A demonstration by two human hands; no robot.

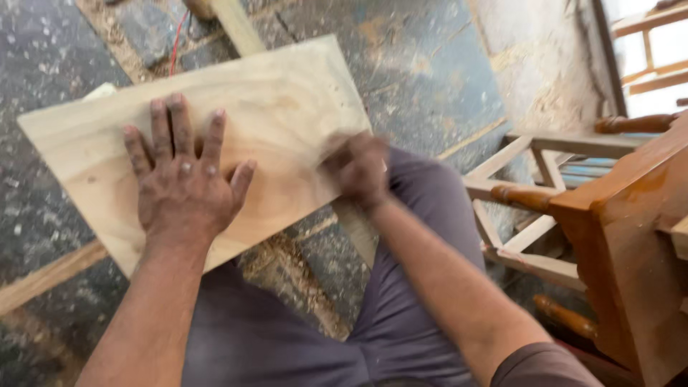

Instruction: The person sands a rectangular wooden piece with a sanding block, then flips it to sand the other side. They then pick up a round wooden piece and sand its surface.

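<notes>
Oddly, left hand [183, 190] lies flat on board [208, 136]; blurred right hand's [356, 170] fingers unreadable.

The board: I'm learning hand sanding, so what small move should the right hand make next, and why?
Probably another short stroke along the board toward its middle. The left hand lies flat, pinning it, while the blurred right hand is closed at the near edge; what it holds cannot be seen.

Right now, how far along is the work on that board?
Done: the pale board looks cut and smooth-faced, with sawdust over the floor. In hand: left hand lies flat on it; right hand, motion-blurred, is at its right edge, contents unclear. Left: hard to judge; the board is bare, unfinished wood.
</notes>
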